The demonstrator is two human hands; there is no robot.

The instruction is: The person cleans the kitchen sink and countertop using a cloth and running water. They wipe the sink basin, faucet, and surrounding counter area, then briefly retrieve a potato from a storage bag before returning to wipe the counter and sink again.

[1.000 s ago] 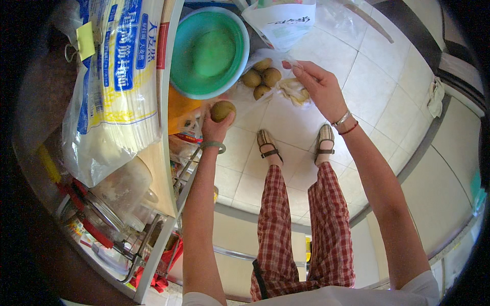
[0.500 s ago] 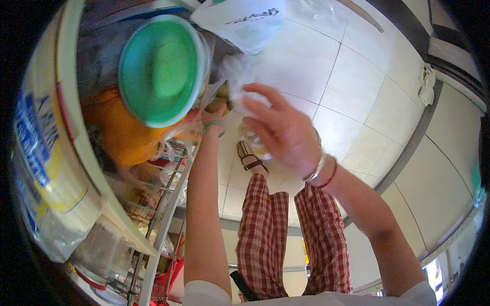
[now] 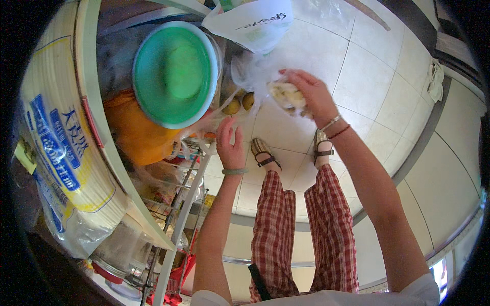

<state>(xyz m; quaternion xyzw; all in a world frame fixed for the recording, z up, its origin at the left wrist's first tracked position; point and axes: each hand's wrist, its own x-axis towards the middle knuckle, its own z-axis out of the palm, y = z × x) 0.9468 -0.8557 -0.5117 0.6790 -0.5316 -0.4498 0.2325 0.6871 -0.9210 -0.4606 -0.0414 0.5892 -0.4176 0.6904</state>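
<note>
My right hand [image 3: 317, 98] is closed on a clear plastic bag with pale, yellowish pieces [image 3: 287, 97] inside, held above the floor; their exact kind is unclear. My left hand [image 3: 232, 145], wearing a green bangle, has its fingers apart and holds nothing that shows. It is near the shelf edge, just below another clear plastic bag [image 3: 242, 120]. Several round, yellow-brown items [image 3: 232, 106] show beside that bag, partly hidden by the plastic. A green round tub [image 3: 153, 86] with a pale rim lies to the upper left of my left hand.
Left of me stands a shelf with a pale frame [image 3: 109, 153], wire racks [image 3: 171, 209] below and an orange bag [image 3: 138, 130]. A packet of pale sticks or noodles [image 3: 61, 148] lies on it. A white bag [image 3: 255, 25] is ahead on the tiled floor [image 3: 352, 76]. Cabinets [image 3: 434, 188] line the right.
My right hand has moved right and slightly up with the bag, which now hangs in clearer sight. My left hand has drawn back from the round items, fingers apart. The view has shifted slightly.
</note>
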